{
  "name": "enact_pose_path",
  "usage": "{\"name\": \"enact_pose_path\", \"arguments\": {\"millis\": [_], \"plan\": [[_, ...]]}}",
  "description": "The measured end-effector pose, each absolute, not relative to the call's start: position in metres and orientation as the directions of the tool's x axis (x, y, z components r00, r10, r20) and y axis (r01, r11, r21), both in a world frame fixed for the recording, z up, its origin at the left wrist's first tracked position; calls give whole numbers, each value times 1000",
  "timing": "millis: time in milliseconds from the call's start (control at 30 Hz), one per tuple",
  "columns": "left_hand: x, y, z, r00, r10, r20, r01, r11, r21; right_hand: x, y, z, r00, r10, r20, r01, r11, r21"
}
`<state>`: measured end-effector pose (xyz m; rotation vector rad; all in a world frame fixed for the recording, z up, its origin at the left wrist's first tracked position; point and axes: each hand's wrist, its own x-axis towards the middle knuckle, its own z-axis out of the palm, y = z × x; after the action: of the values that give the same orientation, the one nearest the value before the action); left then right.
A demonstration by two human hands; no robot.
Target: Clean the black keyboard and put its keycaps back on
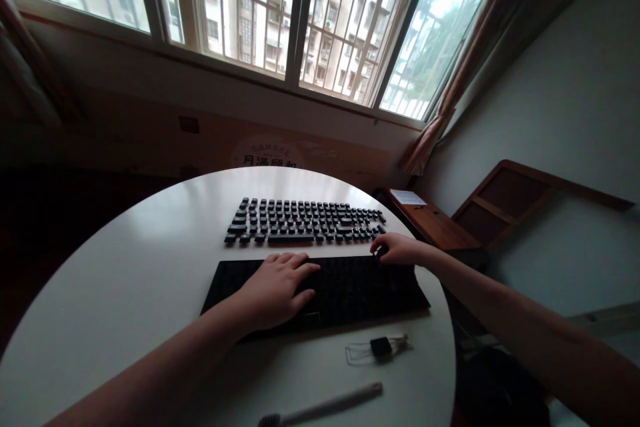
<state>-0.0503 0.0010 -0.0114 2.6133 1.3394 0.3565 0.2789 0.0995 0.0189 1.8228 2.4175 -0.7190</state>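
Locate the black keyboard (350, 293) at the centre of the frame, on the white round table (125, 260). The loose keycaps (291, 238) stand in rows just beyond its upper edge.

Hand state: your left hand (280, 290) is open, palm down, with fingers spread over the keyboard's left part; it grips nothing. Your right hand (397, 249), at the keyboard's upper right corner, has thumb and fingertips drawn nearly together. They appear to pinch 1 small dark piece (381, 251); its exact form is too dark to confirm.

Technique: press lightly with the left palm so that the keyboard does not slide. Hold the piece by 2 opposite sides, square to the keyboard, and apply force vertically; a tilted push or pull could stress the switch stem. Brace the right wrist clear of the keycap rows, as a brush of the hand could disorder them. The wire tool (381, 347) and the brush (333, 405) lie below the keyboard, at the lower right and bottom centre.

Markings: the wall lettering (270, 161), at centre above the table rim, appears to read 月满颐和 (4 characters). The smaller arc of letters above it is illegible. Keycap legends and the print on the paper sheet (407, 197), right of centre, are too small to read. No brand is readable.
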Motion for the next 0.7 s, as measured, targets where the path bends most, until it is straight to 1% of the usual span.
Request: {"name": "enact_pose_path", "arguments": {"millis": [167, 533, 700], "plan": [[-50, 1, -11, 568, 813, 128, 771, -580, 262, 280, 105, 16, -288, 914, -284, 943, 219, -251], [-50, 2, -15, 566, 806, 170, 760, -591, 272, 277, 104, 15, -222, 938, -265, 967, 177, -183], [-50, 0, -13, 565, 811, 152, 767, -584, 264, 277, 105, 20, -206, 920, -333, 972, 154, -177]]}}
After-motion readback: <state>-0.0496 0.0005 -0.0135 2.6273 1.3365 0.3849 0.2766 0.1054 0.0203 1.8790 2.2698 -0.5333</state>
